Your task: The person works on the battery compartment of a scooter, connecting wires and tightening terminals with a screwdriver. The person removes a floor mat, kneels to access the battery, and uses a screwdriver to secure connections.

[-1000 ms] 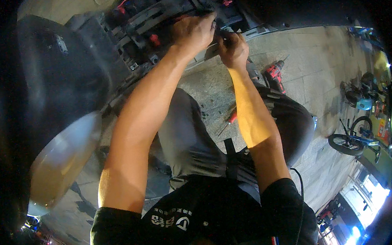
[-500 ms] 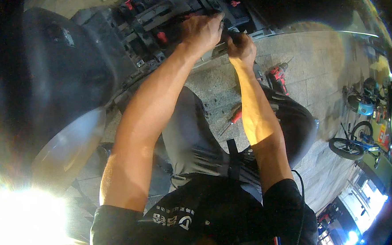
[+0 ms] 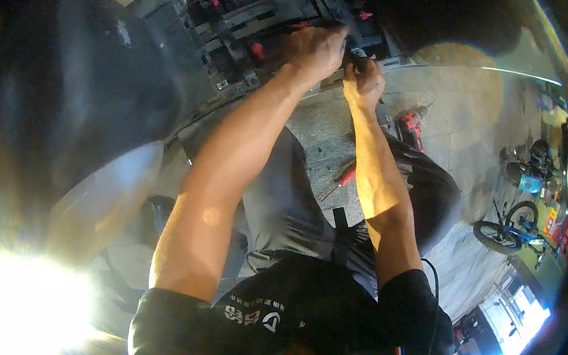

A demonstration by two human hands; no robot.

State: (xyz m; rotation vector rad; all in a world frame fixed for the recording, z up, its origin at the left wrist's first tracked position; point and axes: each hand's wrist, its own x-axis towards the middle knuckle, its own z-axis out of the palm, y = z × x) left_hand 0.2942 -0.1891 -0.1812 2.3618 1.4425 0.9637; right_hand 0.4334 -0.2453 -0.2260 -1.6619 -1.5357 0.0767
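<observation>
1. Black open vehicle frame (image 3: 263,19) with red plastic fittings (image 3: 258,50), ahead of me.
2. My bare left hand (image 3: 317,51) and right hand (image 3: 364,84), close together at its edge; grip hidden, I cannot tell.
3. White glare (image 3: 37,312) has appeared, lower left; hands keep position, so handling stays there.

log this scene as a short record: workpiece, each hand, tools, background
workpiece: black frame with red fittings
left hand: at the frame, grip hidden
right hand: just beside the left, at the frame's edge, grip unclear
tools: red-and-black cordless drill and red-handled screwdriver, both on the floor
background: bicycle at far right
</observation>
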